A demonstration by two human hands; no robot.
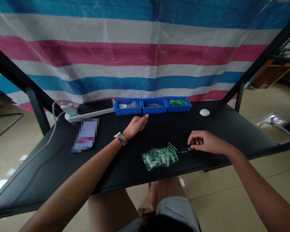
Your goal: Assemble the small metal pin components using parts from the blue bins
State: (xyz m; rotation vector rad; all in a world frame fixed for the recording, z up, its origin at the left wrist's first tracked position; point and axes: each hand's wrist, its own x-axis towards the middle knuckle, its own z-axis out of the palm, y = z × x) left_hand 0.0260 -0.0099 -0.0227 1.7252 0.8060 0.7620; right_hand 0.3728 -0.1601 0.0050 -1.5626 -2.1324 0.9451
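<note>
My left hand (136, 126) is over the middle of the black table, just in front of the blue bins, its fingers closed together; whatever they hold, if anything, is hidden. On the right, my right hand (201, 141) pinches near the end of some thin metal pieces (185, 150) close to the tabletop. To its left lies a pile of small clear bags with green parts (160, 158), with thin white sticks (172, 146) at its upper right edge. Behind my left hand, the middle blue bin (154, 105) holds thin metal pieces.
A left blue bin (128, 107) holds clear bags, a right blue bin (178, 104) green ones. A white mouse (204, 112) sits at the back right. At the left are a phone (85, 135), a power strip (94, 113) with a dark device on it, and a white cable (48, 137).
</note>
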